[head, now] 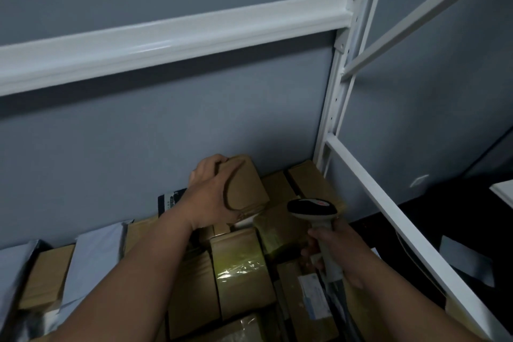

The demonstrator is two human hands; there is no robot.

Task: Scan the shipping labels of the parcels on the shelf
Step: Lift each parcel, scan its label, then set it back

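My left hand [213, 194] grips a small brown cardboard parcel [245, 183] tilted up at the back of the shelf, fingers over its far top edge and thumb on its front. My right hand [333, 247] holds the grey handle of a barcode scanner [312, 209], whose dark head sits just right of and below that parcel. Several taped cardboard parcels [241, 272] lie packed on the shelf below both hands. One parcel near the scanner handle shows a white shipping label [315, 297]. No label is visible on the held parcel.
Grey and white plastic mailer bags [91, 261] stand among boxes on the left. A white shelf beam [172, 38] crosses above, and a white upright post [337, 86] with a sloping side rail [388, 214] borders the shelf on the right. A grey wall stands behind.
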